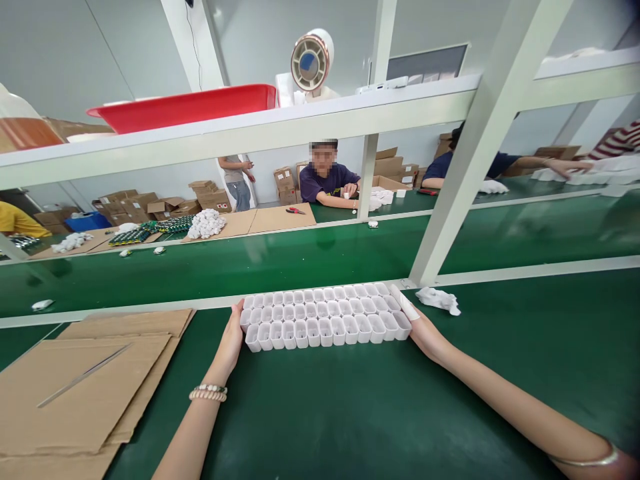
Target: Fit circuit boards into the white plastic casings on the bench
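White plastic tray [325, 317], moulded into rows of small square cells, lies flat on the green bench mat [350, 413], close against the white frame rail at the mat's far edge. Left hand [231, 337] clasps the tray's left end, thumb on the upper rim, fingers hidden behind the end wall; right hand [424, 331] clasps the right end, one finger in a white wrap [404, 305] laid along the far corner; tray held between the two hands. Beaded bracelet [209, 393] on the left wrist; thin metal bangle [585, 460] on the right forearm. Crumpled white cloth [438, 299] lies just beside the right hand, apart from the tray. Brown cardboard sheets [100, 407] stacked to the left, well apart from the tray; thin metal strip [85, 377] lying on them. Beyond the rail runs a green conveyor belt [300, 260]; across it sits a person in a dark blue shirt [330, 183]; red plastic tub [185, 110] and small white fan [311, 61] on the upper shelf.
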Demonstrator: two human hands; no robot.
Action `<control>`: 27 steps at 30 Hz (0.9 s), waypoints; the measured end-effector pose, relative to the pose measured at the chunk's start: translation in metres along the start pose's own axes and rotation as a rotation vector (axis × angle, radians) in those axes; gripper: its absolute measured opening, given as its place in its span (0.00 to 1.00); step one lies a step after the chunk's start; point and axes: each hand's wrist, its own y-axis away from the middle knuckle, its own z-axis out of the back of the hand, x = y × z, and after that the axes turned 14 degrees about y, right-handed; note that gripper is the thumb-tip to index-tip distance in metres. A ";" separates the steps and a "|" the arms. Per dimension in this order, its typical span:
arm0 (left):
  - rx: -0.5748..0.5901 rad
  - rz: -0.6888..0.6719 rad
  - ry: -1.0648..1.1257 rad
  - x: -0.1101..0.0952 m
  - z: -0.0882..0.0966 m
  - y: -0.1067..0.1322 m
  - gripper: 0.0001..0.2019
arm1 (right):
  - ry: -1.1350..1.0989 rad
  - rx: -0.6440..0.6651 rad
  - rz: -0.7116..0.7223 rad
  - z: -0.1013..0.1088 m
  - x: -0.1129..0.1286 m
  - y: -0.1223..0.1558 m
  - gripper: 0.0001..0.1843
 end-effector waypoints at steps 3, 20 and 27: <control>-0.003 0.036 0.014 0.000 0.001 0.000 0.33 | 0.000 -0.003 0.010 -0.001 0.000 0.000 0.30; 0.001 0.070 0.058 -0.003 -0.001 0.002 0.33 | 0.019 0.007 0.107 -0.001 -0.002 0.000 0.28; -0.011 0.071 0.014 -0.002 -0.001 0.001 0.33 | 0.046 -0.013 0.098 0.000 -0.003 0.000 0.29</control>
